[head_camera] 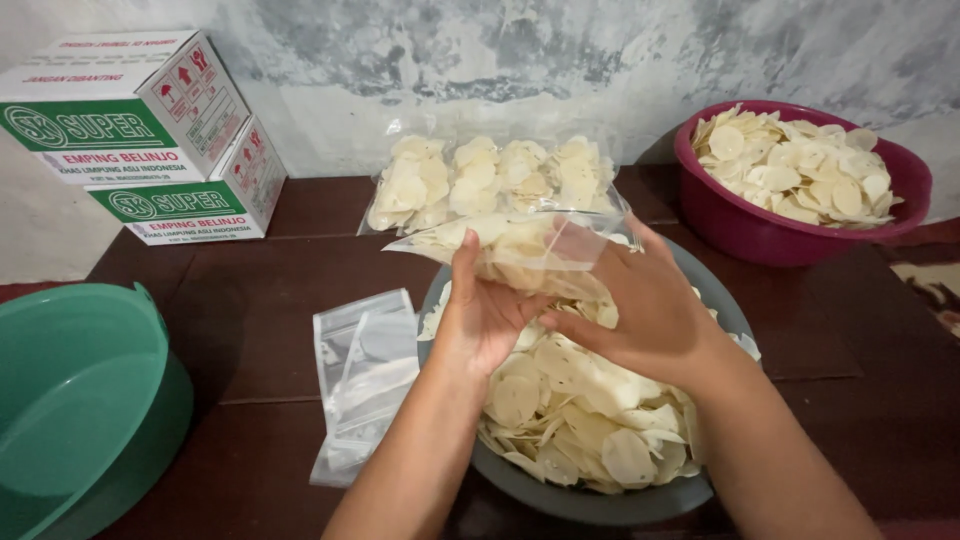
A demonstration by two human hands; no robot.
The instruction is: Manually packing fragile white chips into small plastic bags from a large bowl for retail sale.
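- The dark wooden table (pixel 250 320) carries everything here, and the grey bowl (pixel 590 500) sits on it right in front of you.
- That grey bowl is heaped with pale round crackers (pixel 580 400).
- To the left of the grey bowl, at the table's edge, you have a green basin (pixel 80 390).
- Beyond the grey bowl to the right stands a dark red basin (pixel 740 225), also full of crackers.
- Far left of the grey bowl, against the wall, two cardboard boxes (pixel 150 130) are stacked.
- Straight behind the grey bowl lies a row of filled clear packs (pixel 490 180).
- Just left of the grey bowl lies a pile of empty plastic bags (pixel 362 380).
- Above the grey bowl you hold a part-filled clear bag (pixel 520 250) between both hands.
- Your left hand (pixel 485 315) grips the bag's near side, thumb up against it, fingers curled.
- Your right hand (pixel 650 310) cups the bag's other side, fingers spread along it.
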